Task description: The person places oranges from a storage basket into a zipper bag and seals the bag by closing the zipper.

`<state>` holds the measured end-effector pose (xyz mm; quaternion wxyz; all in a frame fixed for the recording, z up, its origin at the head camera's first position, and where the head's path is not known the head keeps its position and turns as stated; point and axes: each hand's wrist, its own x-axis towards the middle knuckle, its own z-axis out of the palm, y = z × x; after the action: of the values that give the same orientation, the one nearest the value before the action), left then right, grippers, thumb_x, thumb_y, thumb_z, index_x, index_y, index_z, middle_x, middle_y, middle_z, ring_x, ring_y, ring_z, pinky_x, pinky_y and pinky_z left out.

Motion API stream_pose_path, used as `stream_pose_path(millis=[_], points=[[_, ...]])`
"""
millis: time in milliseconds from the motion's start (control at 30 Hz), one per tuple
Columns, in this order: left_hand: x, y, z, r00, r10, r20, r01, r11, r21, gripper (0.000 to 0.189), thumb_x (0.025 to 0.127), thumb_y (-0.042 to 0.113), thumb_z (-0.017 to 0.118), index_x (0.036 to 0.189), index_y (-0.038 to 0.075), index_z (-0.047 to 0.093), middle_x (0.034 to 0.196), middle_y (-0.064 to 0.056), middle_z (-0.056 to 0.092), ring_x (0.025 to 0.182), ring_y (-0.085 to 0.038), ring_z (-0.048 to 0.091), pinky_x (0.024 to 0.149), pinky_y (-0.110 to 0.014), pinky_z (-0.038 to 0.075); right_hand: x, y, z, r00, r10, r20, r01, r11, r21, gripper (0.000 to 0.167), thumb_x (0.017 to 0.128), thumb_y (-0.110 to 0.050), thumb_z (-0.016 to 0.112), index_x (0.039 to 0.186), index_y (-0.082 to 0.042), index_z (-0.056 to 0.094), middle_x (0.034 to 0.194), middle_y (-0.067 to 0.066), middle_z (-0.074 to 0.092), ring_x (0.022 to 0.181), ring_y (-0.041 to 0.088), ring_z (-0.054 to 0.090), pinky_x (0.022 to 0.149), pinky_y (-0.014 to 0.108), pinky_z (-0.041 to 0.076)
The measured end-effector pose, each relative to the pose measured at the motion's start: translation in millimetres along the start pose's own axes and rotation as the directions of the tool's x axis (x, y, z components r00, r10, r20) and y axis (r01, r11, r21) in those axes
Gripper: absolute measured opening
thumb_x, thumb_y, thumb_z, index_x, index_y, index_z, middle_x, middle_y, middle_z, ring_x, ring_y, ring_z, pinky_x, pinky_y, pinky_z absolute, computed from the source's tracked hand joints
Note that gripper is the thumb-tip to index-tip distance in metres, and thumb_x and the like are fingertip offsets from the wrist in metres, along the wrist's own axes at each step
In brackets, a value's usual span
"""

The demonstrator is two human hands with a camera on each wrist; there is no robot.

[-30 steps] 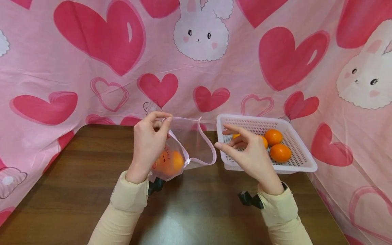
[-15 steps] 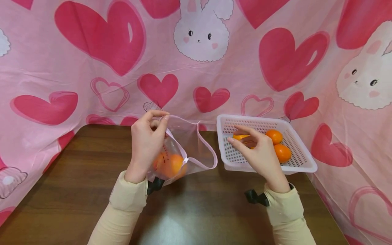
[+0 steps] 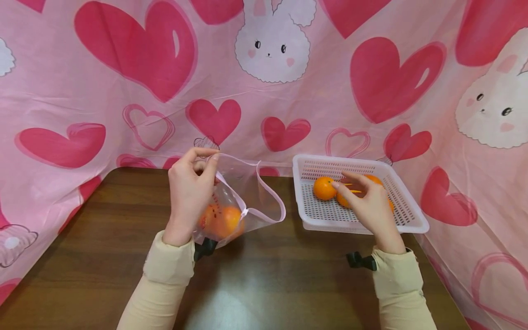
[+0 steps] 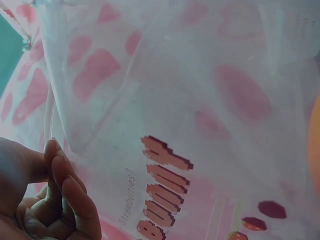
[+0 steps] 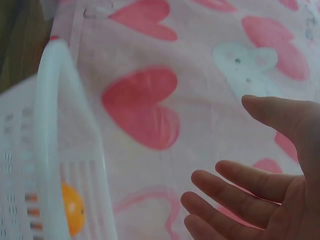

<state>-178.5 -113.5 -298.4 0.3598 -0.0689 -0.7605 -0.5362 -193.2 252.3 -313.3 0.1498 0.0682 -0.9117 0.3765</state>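
My left hand (image 3: 190, 192) pinches the upper edge of a clear zip bag (image 3: 247, 183) with a pink zip strip and slider. The bag's mouth gapes to the right, and oranges (image 3: 232, 220) lie at its bottom. "Bunny" lettering shows on the plastic bag (image 4: 165, 190) in the left wrist view, beside the left hand's fingertips (image 4: 52, 147). Over the white basket (image 3: 298, 197) hovers my right hand (image 3: 373, 206), thumb and fingers apart, holding nothing. It partly covers several oranges; one orange (image 3: 324, 188) sits uncovered to its left. The right wrist view shows the spread right hand (image 5: 270, 195) above the basket rim (image 5: 47, 125).
A brown wooden table (image 3: 264, 284) bears the bag and the basket. Pink cloth (image 3: 321, 91) printed with hearts and rabbits hangs behind it and along the sides. A black wrist mount (image 3: 360, 261) sits by each sleeve cuff.
My right hand has moved rightward, from the basket's left side to over the oranges, uncovering the left one. The left hand has shifted slightly left with the bag.
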Motion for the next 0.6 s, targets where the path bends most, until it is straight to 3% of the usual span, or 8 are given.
stream_pose_path(millis=[200,600], points=[[0.1,-0.8,-3.7,1.000,-0.013,-0.016,0.013,1.000,0.001,0.014,0.099,0.018,0.069,0.106,0.008,0.075,0.061,-0.003,0.063,0.044,-0.012,0.051,0.041,-0.021,0.037,1.8,19,-12,0.998,0.060,-0.010,-0.060,0.998,-0.024,0.062,0.097,-0.048,0.066,0.141,-0.004,0.060,0.125,0.020,0.066,0.114,0.039,0.062,0.099,0.057,0.047],[2.3,-3.2,-7.8,0.998,-0.036,-0.048,0.037,0.999,0.021,0.013,0.099,0.017,0.069,0.105,0.007,0.075,0.063,-0.005,0.065,0.046,-0.012,0.054,0.040,-0.019,0.035,4.9,56,-31,0.981,0.195,-0.015,-0.195,0.977,-0.091,0.073,0.098,-0.053,0.061,0.147,-0.001,0.051,0.140,0.028,0.053,0.121,0.050,0.050,0.095,0.063,0.046]])
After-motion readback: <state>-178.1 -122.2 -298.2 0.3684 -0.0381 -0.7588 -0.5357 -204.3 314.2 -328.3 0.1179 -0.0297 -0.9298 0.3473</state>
